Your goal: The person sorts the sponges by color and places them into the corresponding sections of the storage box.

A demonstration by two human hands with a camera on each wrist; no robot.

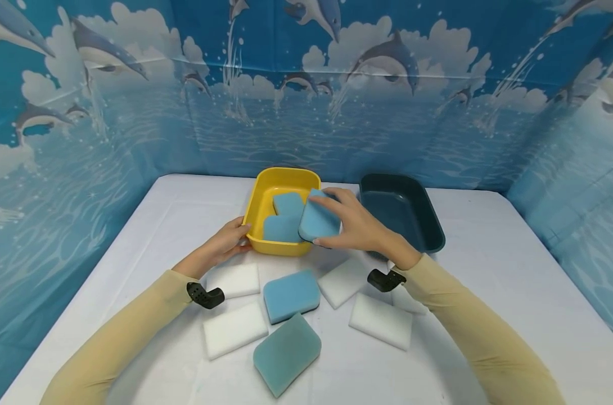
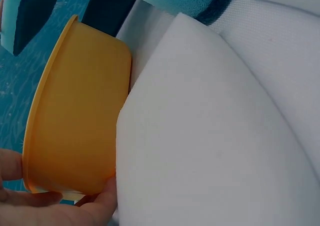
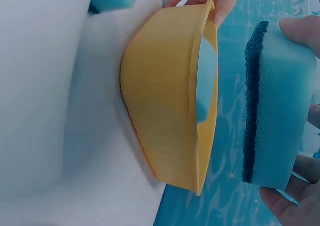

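Note:
My right hand point(image 1: 356, 222) grips a blue sponge point(image 1: 319, 218) between thumb and fingers, over the right side of a yellow tub point(image 1: 281, 248). In the right wrist view that sponge point(image 3: 280, 106) has a dark scouring layer and is held apart from the tub point(image 3: 160, 91). Inside the tub lie two more blue sponges point(image 1: 282, 228). My left hand point(image 1: 228, 239) holds the tub's left front corner by its rim and wall; the left wrist view shows its fingers point(image 2: 102, 201) against the yellow wall.
A dark green tub point(image 1: 397, 211) stands right of the yellow one. In front lie a blue sponge point(image 1: 292, 295), a greener sponge point(image 1: 287, 354) and several white sponge blocks point(image 1: 381, 320) on the white table point(image 1: 468, 236). A dolphin-print curtain point(image 1: 266, 124) hangs behind.

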